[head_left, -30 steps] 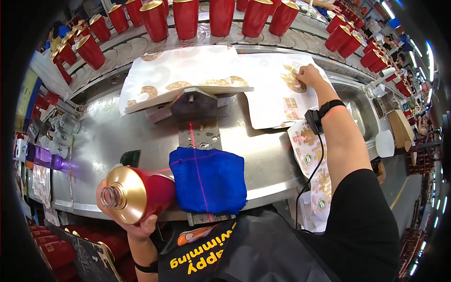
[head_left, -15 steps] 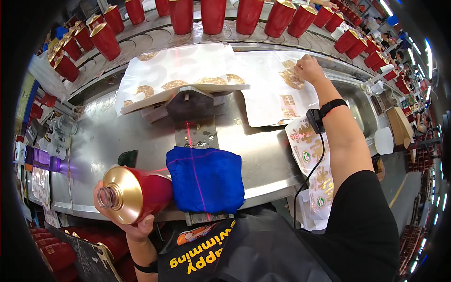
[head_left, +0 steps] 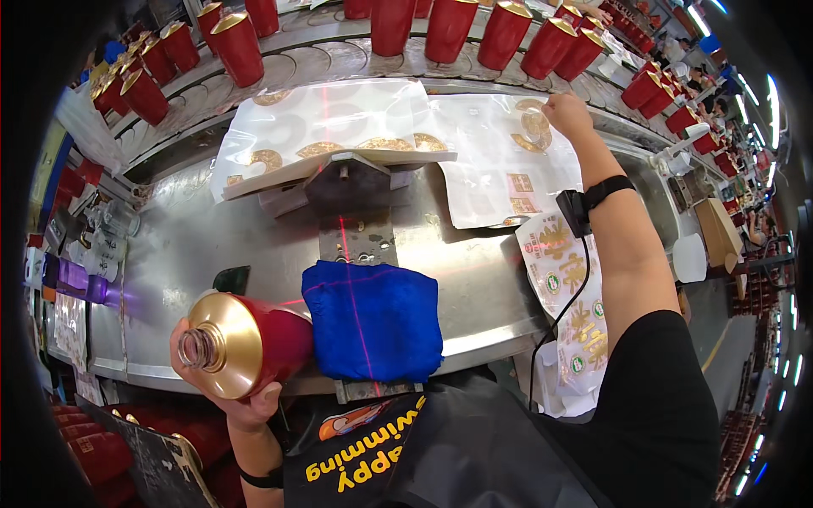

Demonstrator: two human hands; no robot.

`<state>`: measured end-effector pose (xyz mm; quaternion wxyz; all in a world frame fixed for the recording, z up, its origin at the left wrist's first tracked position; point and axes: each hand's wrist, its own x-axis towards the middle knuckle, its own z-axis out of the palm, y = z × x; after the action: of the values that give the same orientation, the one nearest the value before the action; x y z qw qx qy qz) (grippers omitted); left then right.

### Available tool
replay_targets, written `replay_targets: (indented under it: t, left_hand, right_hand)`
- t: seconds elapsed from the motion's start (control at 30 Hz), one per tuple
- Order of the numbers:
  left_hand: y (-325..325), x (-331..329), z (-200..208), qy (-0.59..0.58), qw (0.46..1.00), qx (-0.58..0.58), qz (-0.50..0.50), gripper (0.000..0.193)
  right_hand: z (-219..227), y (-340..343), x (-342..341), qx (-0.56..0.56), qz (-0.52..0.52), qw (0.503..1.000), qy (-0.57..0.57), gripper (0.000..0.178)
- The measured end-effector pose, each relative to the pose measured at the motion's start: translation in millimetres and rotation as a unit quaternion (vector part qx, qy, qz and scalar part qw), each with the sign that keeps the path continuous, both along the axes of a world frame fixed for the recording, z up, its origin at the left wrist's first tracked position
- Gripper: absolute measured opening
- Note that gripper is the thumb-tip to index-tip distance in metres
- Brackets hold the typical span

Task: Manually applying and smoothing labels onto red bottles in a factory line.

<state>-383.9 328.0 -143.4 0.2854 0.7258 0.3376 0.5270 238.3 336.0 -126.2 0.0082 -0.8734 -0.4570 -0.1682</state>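
Note:
My left hand (head_left: 254,410) is wrapped round a red bottle (head_left: 279,343) with a gold shoulder and a clear glass neck. The bottle lies tilted at the left end of a folded blue cloth (head_left: 373,322), its neck pointing left. At the far right my right hand (head_left: 569,115) is closed in a pinch on the edge of a clear sticker (head_left: 535,129) with gold print. That sticker is lifting off a white backing sheet (head_left: 474,182). A second sheet of gold-printed stickers (head_left: 339,118) lies to its left, over a slanted board. Red laser lines cross the cloth.
A dark metal bracket (head_left: 347,190) stands mid-bench on the steel worktop (head_left: 186,262). Beyond it, red bottles (head_left: 451,30) stand on a conveyor (head_left: 288,63). A strip of printed stickers (head_left: 563,288) hangs at the right edge. More red bottles (head_left: 93,449) lie low at left.
My right hand has moved slightly up and right, drawing the sticker from its sheet. My left hand keeps the bottle in nearly the same place. Bottles on the conveyor have shifted.

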Motion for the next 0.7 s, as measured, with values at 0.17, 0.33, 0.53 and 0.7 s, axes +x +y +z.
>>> replay_targets:
  t: [0.17, 0.33, 0.53, 0.7]
  left_hand:
    - [0.6, -0.9, -2.3, 0.003, 1.0, 0.007, 0.005, 0.117]
    - [-1.4, -5.3, -1.9, 0.019, 1.0, 0.003, 0.017, 0.117]
    - [-0.4, 2.9, 1.1, 0.005, 1.0, -0.004, 0.007, 0.117]
    - [2.0, 3.2, -3.1, 0.0, 1.0, 0.006, 0.014, 0.117]
  right_hand:
    - [-11.5, -15.8, 40.4, 0.011, -0.089, 0.966, 0.242, 0.028]
    - [-38.1, -40.8, 26.2, -0.026, -0.15, 0.987, -0.052, 0.025]
    - [-23.7, -35.4, 78.9, -0.09, -0.104, 0.99, 0.022, 0.029]
    - [-14.8, -46.3, 84.6, -0.106, -0.122, 0.987, -0.003, 0.034]
